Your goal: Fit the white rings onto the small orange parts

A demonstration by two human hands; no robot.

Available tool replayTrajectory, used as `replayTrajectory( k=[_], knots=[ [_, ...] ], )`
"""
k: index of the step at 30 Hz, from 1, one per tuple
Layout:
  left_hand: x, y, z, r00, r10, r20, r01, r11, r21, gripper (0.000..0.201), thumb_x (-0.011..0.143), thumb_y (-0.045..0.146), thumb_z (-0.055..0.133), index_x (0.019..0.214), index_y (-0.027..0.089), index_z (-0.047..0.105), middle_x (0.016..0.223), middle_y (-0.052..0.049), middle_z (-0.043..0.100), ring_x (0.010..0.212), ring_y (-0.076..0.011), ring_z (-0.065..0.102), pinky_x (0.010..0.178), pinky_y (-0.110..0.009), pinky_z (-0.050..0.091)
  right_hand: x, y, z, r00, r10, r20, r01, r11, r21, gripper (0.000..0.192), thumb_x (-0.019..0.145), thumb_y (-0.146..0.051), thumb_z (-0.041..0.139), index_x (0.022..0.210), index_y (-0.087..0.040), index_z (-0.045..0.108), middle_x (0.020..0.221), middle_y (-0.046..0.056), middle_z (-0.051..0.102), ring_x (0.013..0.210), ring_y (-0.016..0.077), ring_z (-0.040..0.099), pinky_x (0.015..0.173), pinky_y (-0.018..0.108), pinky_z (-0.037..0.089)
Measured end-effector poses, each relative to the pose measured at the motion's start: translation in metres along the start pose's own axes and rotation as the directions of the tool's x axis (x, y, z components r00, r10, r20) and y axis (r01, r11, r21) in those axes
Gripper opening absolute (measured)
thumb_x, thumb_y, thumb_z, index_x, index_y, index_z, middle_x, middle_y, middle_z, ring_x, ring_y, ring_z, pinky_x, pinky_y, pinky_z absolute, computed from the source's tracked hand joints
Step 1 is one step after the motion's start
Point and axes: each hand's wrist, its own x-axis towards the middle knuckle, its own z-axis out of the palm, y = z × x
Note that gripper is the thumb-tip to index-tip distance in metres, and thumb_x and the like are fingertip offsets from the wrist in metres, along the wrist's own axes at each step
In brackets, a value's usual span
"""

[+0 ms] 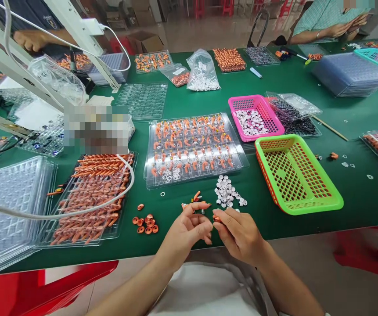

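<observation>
Near the table's front edge, my right hand (240, 236) pinches a small orange piece (216, 218) between thumb and fingers; much of it is covered. Facing it is my left hand (186, 229), its thumb and index finger apart with nothing visible between them. Just beyond my fingers lies a pile of small round white pieces (225, 191). A curved orange part (196, 196) rests behind my left hand. To the left, several copper-orange cups (148, 223) are grouped on the green table. A clear tray (197, 147) holds rows of orange parts and a few white rings.
At right are a green basket (299, 175) and a pink basket (256, 117) with white pieces. Filled trays (86, 202) and stacked clear trays (7, 197) stand at left, crossed by a white cable (86, 213). Bags (203, 72) lie farther back. Two people sit across the table.
</observation>
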Motion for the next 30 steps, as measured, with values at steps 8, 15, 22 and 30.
replayTrajectory(
  k=[8,15,22,30],
  knots=[
    [-0.003,0.001,0.005,0.996,0.077,0.051,-0.085,0.978,0.190,0.053,0.065,0.024,0.085,0.116,0.022,0.068,0.121,-0.008,0.063,0.110,-0.0240,0.058,0.096,-0.035,0.048,0.000,-0.008,0.005,0.999,-0.049,0.006,0.048,0.996,0.070,0.029,0.097,-0.014,0.043,0.124,-0.008,0.050,0.091,0.013,0.070,0.078,0.0215,0.067,0.058,0.030,0.051],
    [-0.004,0.000,0.011,0.997,0.066,0.028,-0.067,0.996,0.065,0.042,0.067,0.020,0.084,0.107,0.019,0.073,0.100,-0.007,0.073,0.094,-0.0202,0.065,0.088,-0.032,0.052,-0.006,-0.006,0.013,0.996,-0.060,-0.069,0.065,0.996,0.067,0.033,0.095,-0.015,0.045,0.126,-0.009,0.052,0.097,0.016,0.071,0.088,0.0234,0.070,0.066,0.031,0.057],
    [-0.008,-0.002,0.014,0.996,0.083,-0.012,-0.083,0.996,0.017,0.036,0.068,0.019,0.083,0.103,0.021,0.074,0.095,-0.005,0.073,0.088,-0.0180,0.065,0.082,-0.026,0.054,-0.004,-0.008,0.015,0.995,-0.063,-0.072,0.070,0.992,0.103,0.036,0.095,-0.015,0.044,0.130,-0.009,0.050,0.095,0.015,0.071,0.088,0.0232,0.070,0.067,0.031,0.059],
    [-0.009,-0.001,0.015,0.997,0.062,-0.041,-0.062,0.998,0.006,0.034,0.067,0.020,0.083,0.100,0.019,0.075,0.086,-0.005,0.072,0.080,-0.0165,0.064,0.075,-0.026,0.055,-0.002,-0.010,0.015,0.994,-0.072,-0.081,0.081,0.990,0.116,0.037,0.092,-0.011,0.046,0.128,-0.009,0.051,0.092,0.014,0.072,0.087,0.0237,0.071,0.069,0.032,0.061]
  ],
)
